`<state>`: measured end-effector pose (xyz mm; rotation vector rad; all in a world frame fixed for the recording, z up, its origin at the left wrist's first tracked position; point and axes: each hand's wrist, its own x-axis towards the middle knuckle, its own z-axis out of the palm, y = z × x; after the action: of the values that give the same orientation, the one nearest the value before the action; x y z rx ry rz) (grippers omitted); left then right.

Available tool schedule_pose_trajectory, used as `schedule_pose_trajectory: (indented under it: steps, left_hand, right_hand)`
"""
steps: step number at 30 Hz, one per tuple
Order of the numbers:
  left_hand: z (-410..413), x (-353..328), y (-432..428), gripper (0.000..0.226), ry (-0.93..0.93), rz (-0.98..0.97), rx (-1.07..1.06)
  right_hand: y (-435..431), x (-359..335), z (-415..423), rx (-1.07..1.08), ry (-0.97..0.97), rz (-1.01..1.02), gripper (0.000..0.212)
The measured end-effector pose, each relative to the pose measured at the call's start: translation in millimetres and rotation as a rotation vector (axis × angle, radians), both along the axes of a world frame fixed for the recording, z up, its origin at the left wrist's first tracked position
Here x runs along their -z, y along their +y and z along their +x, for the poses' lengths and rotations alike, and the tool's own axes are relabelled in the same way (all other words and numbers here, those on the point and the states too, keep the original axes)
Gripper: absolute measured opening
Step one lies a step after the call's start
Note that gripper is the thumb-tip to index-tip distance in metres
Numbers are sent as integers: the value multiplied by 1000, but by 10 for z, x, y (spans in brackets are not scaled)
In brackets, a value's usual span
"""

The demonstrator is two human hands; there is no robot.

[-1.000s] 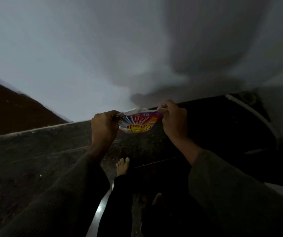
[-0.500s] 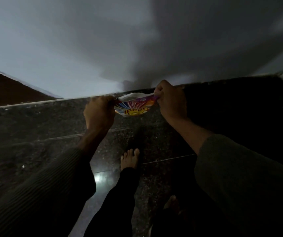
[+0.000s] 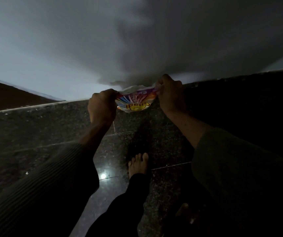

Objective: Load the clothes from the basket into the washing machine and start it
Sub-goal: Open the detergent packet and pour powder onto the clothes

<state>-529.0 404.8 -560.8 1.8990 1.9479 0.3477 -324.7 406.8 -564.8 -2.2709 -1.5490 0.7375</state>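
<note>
Above the floor (image 3: 51,134), your left hand (image 3: 101,106) and right hand (image 3: 169,94) pinch the packet (image 3: 135,103) at its top corners; tear gently, mouth upward.

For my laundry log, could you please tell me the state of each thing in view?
Detergent packet: held in the air, upper edge stretched between both hands, apparently open.
Left hand: grips the packet's upper left corner.
Right hand: grips its upper right corner.
Bare foot: flat on the floor.
</note>
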Motion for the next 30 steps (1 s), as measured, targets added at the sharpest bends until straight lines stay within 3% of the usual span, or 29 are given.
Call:
schedule_pose_trajectory:
  steps: [5, 9, 12, 17, 25, 30]
  left_hand:
    - [72, 57, 101, 23, -55, 39, -83]
    - [161, -48, -100, 32, -81, 72, -15]
    - [239, -243, -224, 40, -1, 94, 55]
    - [453, -511, -514, 47, 55, 34, 274]
    - [987, -1302, -918, 56, 51, 153, 593]
    - [1281, -1876, -1197, 70, 124, 115, 630]
  right_hand:
    - [-5, -167, 64, -99, 43, 57, 12]
    - [-144, -344, 156, -62, 149, 44, 30]
    - [-331, -489, 231, -93, 144, 22, 36]
    - [-744, -909, 325, -144, 7, 23, 31]
    - [-1369, -1782, 601, -238, -311, -125, 69]
    - [-1831, -2423, 842, -187, -426, -197, 79]
